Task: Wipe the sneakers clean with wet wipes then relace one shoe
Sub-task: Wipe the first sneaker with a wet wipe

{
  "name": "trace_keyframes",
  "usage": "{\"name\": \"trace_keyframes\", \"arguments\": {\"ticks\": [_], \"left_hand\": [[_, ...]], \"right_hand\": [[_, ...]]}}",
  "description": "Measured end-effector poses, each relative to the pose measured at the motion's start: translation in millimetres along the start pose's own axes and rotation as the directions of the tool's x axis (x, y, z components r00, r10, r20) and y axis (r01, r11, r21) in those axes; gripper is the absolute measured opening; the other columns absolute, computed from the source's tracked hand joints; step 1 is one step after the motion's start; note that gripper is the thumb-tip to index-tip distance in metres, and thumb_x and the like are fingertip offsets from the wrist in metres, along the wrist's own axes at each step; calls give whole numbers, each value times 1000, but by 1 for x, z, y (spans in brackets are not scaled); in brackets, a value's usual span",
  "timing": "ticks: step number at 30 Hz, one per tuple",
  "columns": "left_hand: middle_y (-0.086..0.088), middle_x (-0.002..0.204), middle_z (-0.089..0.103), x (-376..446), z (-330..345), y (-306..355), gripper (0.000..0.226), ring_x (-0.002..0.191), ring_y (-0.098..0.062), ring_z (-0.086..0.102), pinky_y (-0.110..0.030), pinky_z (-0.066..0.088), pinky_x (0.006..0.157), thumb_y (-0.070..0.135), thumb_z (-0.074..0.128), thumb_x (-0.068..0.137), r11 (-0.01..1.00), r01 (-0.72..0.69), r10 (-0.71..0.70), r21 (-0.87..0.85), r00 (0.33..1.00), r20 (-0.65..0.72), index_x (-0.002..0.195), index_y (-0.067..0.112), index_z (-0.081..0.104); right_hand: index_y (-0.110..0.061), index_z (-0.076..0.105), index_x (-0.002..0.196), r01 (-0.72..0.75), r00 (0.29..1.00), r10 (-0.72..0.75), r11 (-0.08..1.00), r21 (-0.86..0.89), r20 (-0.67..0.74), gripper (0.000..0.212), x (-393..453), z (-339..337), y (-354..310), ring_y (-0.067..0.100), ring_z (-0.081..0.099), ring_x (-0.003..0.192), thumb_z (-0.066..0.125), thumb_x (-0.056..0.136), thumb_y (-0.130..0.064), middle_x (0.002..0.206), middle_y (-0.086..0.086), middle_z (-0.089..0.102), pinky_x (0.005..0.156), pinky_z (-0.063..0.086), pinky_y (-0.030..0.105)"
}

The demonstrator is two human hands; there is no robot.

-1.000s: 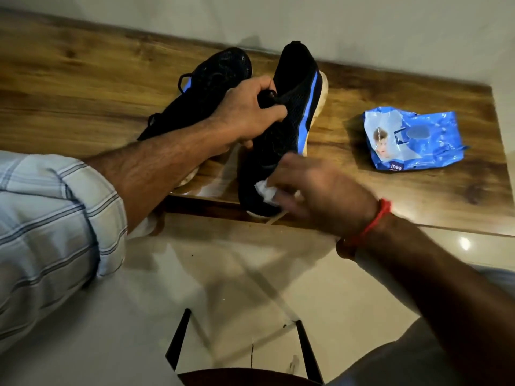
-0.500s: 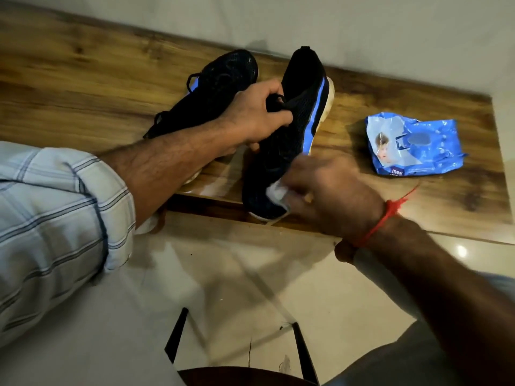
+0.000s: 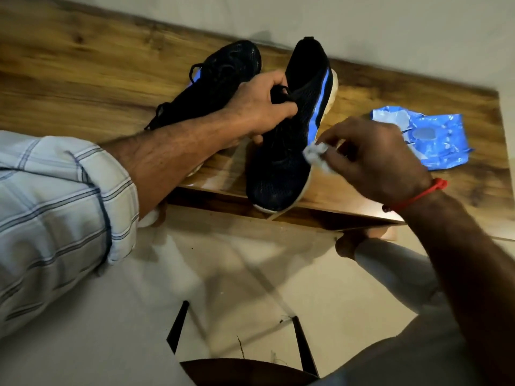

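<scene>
Two black sneakers lie on a wooden table (image 3: 83, 79). The right sneaker (image 3: 281, 168) has a blue side stripe and a white sole, and its toe overhangs the table's front edge. My left hand (image 3: 259, 104) grips it at the laces and tongue. My right hand (image 3: 373, 157) pinches a crumpled white wet wipe (image 3: 315, 151) against the sneaker's right side, near the stripe and sole. The left sneaker (image 3: 223, 76) rests behind my left forearm, partly hidden by it.
A blue wet wipes pack (image 3: 434, 137) lies on the table to the right of the shoes. A wall runs right behind the table. Below the table's front edge is a pale tiled floor, with a dark stool (image 3: 245, 371) near me.
My right hand has carried the wipe from the sneaker's toe area up along its right side toward the blue stripe. My left hand keeps its grip on the shoe.
</scene>
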State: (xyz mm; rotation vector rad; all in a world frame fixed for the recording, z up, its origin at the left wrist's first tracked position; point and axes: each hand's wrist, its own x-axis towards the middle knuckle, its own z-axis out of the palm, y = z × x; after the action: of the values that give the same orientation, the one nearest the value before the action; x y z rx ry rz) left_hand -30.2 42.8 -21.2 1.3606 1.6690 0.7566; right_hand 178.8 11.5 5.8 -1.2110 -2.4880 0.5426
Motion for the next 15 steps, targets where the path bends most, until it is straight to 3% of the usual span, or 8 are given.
{"name": "trace_keyframes", "arguments": {"ticks": [3, 6, 8, 12, 15], "left_hand": [[9, 68, 58, 1, 0, 0, 16, 45, -1, 56, -25, 47, 40, 23, 70, 84, 1000, 9, -9, -11, 1000, -14, 82, 30, 55], [8, 70, 59, 1, 1, -1, 13, 44, 0, 56, -23, 45, 38, 23, 69, 85, 999, 25, -26, -22, 999, -19, 87, 28, 58], [7, 71, 60, 1, 1, 0, 12, 51, -6, 59, -24, 45, 38, 23, 69, 85, 999, 33, -34, -35, 999, -25, 91, 26, 60], [7, 70, 57, 0, 2, 2, 13, 51, -6, 56, -23, 44, 38, 23, 69, 85, 999, 33, -33, -21, 999, -29, 89, 27, 58], [5, 68, 55, -1, 4, 2, 14, 50, -8, 53, -23, 43, 38, 21, 69, 84, 999, 32, -32, -14, 999, -23, 87, 27, 57]], "right_hand": [[-22, 74, 97, -101, 993, 107, 986, 130, -41, 16, -1, -6, 8, 15, 66, 76, 61, 88, -23, 93, -1, 66, 76, 55, 41], [-21, 76, 101, -88, 994, 70, 970, 225, 84, 24, -5, 5, -8, 15, 67, 87, 65, 85, -33, 100, -1, 66, 80, 57, 41], [-19, 76, 102, -31, 990, 10, 989, 142, 143, 33, -7, 11, -18, 17, 66, 91, 65, 82, -42, 103, 0, 66, 80, 56, 43], [-18, 76, 93, 64, 992, -66, 998, 23, 111, 17, -6, 14, -18, 17, 63, 82, 66, 82, -28, 94, -2, 68, 76, 54, 44], [-15, 76, 85, 200, 958, -199, 980, 16, 206, 11, -17, 32, -36, 16, 63, 75, 73, 75, -9, 86, 1, 70, 75, 46, 26]]}}
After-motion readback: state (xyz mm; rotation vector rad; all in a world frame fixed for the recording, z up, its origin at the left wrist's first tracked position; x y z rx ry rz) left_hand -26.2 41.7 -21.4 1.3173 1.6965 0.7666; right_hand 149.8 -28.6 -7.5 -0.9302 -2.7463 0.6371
